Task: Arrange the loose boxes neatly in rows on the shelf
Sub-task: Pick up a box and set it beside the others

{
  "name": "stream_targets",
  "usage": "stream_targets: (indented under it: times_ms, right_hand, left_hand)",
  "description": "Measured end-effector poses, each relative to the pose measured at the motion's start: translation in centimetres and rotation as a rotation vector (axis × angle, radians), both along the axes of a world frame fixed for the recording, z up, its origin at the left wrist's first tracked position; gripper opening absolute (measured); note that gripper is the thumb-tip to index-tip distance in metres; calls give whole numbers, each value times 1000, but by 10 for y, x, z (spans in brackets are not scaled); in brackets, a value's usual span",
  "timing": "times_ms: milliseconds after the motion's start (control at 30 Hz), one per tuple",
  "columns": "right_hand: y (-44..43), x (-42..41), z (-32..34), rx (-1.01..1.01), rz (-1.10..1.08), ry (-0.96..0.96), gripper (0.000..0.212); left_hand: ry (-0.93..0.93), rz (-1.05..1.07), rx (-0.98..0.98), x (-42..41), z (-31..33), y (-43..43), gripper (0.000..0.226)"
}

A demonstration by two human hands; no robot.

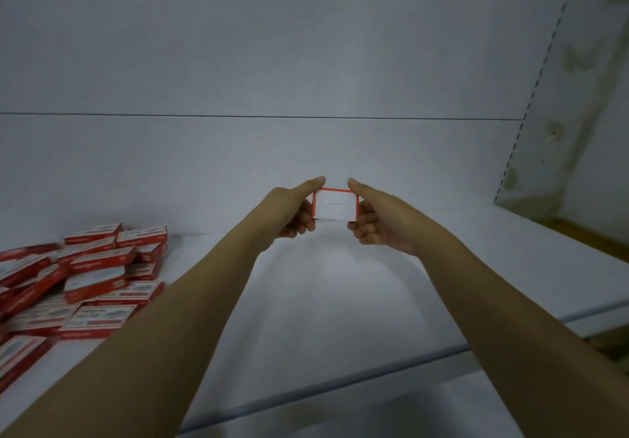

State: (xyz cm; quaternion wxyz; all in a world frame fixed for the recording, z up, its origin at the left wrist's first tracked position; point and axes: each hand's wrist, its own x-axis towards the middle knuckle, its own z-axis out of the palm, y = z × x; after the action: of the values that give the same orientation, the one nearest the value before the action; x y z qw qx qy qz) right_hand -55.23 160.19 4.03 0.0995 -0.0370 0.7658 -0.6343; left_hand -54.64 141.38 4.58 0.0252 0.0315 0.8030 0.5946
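Left hand (293, 213) and right hand (378, 227) grip one box (335, 204) over one shelf (340, 301).

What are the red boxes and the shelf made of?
Held box: likely printed cardboard, matte; crisp folded edges, red border, white face. Piled boxes: same look. Shelf: probably white painted metal, smooth with slight sheen; thin front lip and slotted upright suggest it.

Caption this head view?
Left hand and right hand hold a small red-and-white cardboard box at white shelf; red boxes heaped left.
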Motion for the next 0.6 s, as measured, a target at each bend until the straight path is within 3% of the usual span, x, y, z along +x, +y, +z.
stream_targets:
  times_ms: [133, 267, 467, 533, 600]
  right_hand:
    - [25, -4, 3, 3, -7, -7, 66]
    - [59, -8, 4, -51, -9, 19, 52]
    - [117, -22, 6, -188, 27, 145, 34]
    - [133, -26, 5, -143, 51, 210, 28]
    - [145, -29, 7, 4, 51, 312, 36]
  left_hand:
    - [4, -42, 21, -6, -2, 22, 56]
    - [10, -76, 76, -16, -4, 54, 52]
    - [129, -182, 159, -32, -12, 98, 29]
    - [183, -152, 182, -37, -13, 112, 33]
    - [255, -128, 190, -40, -14, 127, 42]
